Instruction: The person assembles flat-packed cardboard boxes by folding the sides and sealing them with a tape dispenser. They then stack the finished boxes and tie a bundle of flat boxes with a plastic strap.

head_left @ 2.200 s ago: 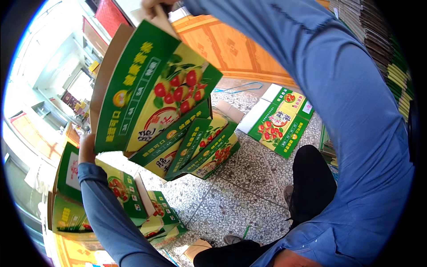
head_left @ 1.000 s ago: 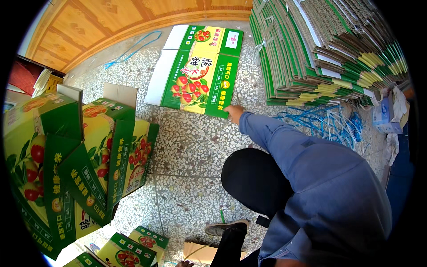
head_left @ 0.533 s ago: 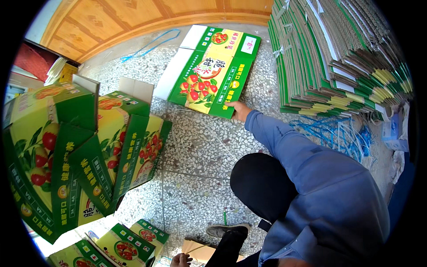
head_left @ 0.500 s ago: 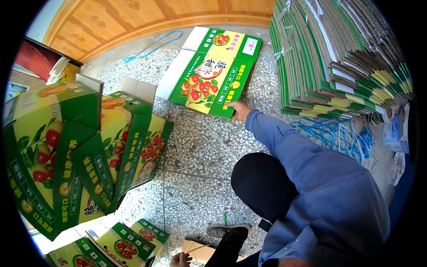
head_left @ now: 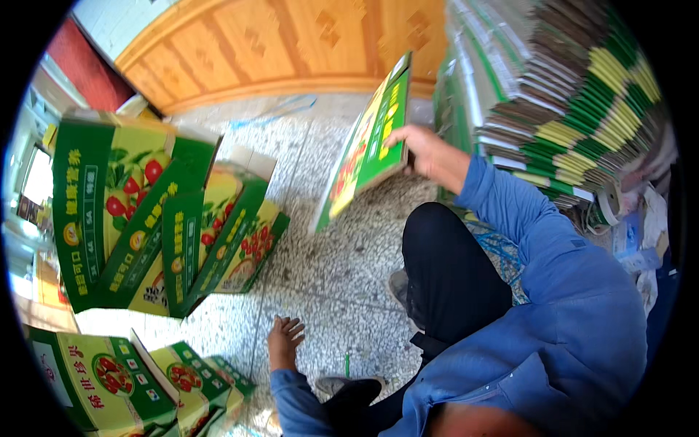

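Toward the far middle of the scene, just left of the tall stack of flattened cartons (head_left: 582, 109), I hold one flattened carton (head_left: 368, 149) in my right hand (head_left: 426, 153). My grip is narrow, closed on the edge of that folded board: the thumb lies over the printed face, and the fingers go behind, where I cannot see how far they reach. Holding it at the edge probably suits a sheet so thin and broad, since one hand can steer it while the green and yellow face with its red fruit stays uncovered. The board tilts steeply, its lower corner close over the terrazzo floor (head_left: 313, 269); I cannot tell whether it touches. My left hand (head_left: 284, 339) is empty, fingers spread, low on the near side between my foot and the near-left cartons (head_left: 113, 379), perhaps out there for balance as my knee bends. On the left, opened-out cartons (head_left: 138, 189) stand overlapping, with slanted flaps pressed across their neighbours; I judge that this leaning saves room and helps them prop each other. The flat stack on the right lies layered, folded edges toward me, which likely keeps it compact against the wooden panelling (head_left: 291, 44). Blue strapping (head_left: 512, 256) lies tangled beside my knee.
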The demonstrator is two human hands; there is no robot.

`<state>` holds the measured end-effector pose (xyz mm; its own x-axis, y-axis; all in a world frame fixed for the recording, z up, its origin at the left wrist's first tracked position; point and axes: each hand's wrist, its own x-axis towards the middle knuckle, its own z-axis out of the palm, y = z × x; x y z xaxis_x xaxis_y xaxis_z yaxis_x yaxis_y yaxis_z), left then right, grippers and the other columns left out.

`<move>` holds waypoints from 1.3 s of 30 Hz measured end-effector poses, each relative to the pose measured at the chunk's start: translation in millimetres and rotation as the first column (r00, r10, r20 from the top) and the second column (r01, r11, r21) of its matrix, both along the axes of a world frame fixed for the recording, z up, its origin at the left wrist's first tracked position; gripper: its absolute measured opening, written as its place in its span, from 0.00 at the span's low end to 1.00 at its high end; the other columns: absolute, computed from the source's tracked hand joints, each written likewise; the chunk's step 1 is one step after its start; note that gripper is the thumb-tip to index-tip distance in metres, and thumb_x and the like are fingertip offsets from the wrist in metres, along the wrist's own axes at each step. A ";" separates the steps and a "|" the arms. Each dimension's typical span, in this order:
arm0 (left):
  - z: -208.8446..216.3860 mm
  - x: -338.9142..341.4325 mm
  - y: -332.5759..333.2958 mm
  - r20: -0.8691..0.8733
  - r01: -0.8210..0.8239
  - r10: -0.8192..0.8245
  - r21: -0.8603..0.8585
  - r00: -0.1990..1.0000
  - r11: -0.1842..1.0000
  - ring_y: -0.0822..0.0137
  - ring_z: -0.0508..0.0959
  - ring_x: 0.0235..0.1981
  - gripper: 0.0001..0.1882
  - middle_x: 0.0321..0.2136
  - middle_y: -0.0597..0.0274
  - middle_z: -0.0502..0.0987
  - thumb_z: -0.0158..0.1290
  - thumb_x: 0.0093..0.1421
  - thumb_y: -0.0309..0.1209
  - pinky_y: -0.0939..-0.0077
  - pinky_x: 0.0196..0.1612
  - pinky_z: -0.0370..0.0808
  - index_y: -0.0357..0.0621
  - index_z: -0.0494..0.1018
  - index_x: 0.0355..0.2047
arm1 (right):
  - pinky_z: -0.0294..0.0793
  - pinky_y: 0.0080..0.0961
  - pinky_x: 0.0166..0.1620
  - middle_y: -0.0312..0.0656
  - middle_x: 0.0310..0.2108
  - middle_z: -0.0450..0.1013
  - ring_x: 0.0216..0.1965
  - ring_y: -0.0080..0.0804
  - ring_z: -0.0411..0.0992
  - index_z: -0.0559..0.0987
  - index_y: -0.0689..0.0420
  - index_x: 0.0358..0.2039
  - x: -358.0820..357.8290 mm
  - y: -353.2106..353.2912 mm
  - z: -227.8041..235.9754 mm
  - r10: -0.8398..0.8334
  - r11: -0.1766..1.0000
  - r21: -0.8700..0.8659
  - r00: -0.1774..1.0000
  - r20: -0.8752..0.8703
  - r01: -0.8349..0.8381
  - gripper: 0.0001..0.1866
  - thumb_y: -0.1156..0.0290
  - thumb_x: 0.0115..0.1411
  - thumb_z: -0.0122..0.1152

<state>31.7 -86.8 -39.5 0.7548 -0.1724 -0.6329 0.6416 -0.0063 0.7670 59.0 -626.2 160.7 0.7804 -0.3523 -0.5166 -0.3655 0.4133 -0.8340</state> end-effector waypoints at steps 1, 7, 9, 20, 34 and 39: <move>-22.6 3.4 -19.5 -0.122 -0.075 0.060 -0.126 0.991 0.989 0.53 0.77 0.44 0.29 0.47 0.45 0.74 0.41 0.67 0.47 0.64 0.42 0.75 0.30 0.63 0.53 | 0.58 0.30 0.16 0.43 0.25 0.75 0.18 0.32 0.68 0.76 0.54 0.30 -22.3 10.1 17.0 0.051 0.999 0.000 0.999 -0.005 -0.051 0.11 0.62 0.47 0.59; -80.1 -37.8 -80.2 -0.414 -0.215 -0.040 -0.551 0.909 0.806 0.53 0.76 0.40 0.30 0.42 0.45 0.74 0.58 0.57 0.38 0.58 0.43 0.73 0.28 0.64 0.52 | 0.66 0.39 0.19 0.45 0.19 0.74 0.18 0.38 0.72 0.79 0.61 0.25 -159.6 58.4 69.0 0.123 0.992 0.048 0.989 -0.085 -0.119 0.11 0.69 0.40 0.63; -77.9 -38.8 -69.3 -0.340 -0.115 -0.063 -0.479 0.938 0.871 0.56 0.76 0.35 0.26 0.38 0.48 0.75 0.57 0.57 0.37 0.62 0.39 0.73 0.30 0.66 0.49 | 0.58 0.33 0.16 0.44 0.18 0.73 0.14 0.35 0.67 0.79 0.60 0.23 -185.4 64.6 77.3 0.127 0.991 0.065 0.987 -0.099 -0.121 0.10 0.68 0.41 0.64; 241.6 73.1 -7.5 0.332 0.137 -0.161 0.096 0.930 0.986 0.61 0.77 0.33 0.14 0.31 0.57 0.78 0.51 0.58 0.33 0.63 0.37 0.74 0.32 0.74 0.36 | 0.64 0.29 0.25 0.37 0.27 0.74 0.25 0.31 0.69 0.78 0.51 0.34 -243.2 70.0 23.4 -0.021 0.917 0.400 0.997 0.079 -0.012 0.12 0.62 0.48 0.60; 414.1 -64.8 -10.0 0.706 -0.250 -0.022 0.279 0.708 0.927 0.67 0.71 0.09 0.07 0.13 0.59 0.70 0.49 0.45 0.25 0.71 0.06 0.63 0.31 0.70 0.23 | 0.73 0.29 0.22 0.43 0.27 0.78 0.22 0.30 0.75 0.79 0.62 0.38 -291.3 110.6 -58.0 0.674 0.682 0.410 0.738 -0.033 -0.605 0.17 0.59 0.59 0.56; 441.4 -150.0 -2.8 0.711 -0.355 -0.095 0.456 0.696 0.816 0.74 0.65 0.08 0.10 0.12 0.63 0.69 0.52 0.49 0.29 0.78 0.10 0.59 0.31 0.71 0.20 | 0.77 0.33 0.37 0.45 0.36 0.79 0.32 0.34 0.78 0.77 0.64 0.42 -241.4 163.8 -105.3 0.783 0.612 0.454 0.575 -0.236 -0.647 0.20 0.58 0.62 0.55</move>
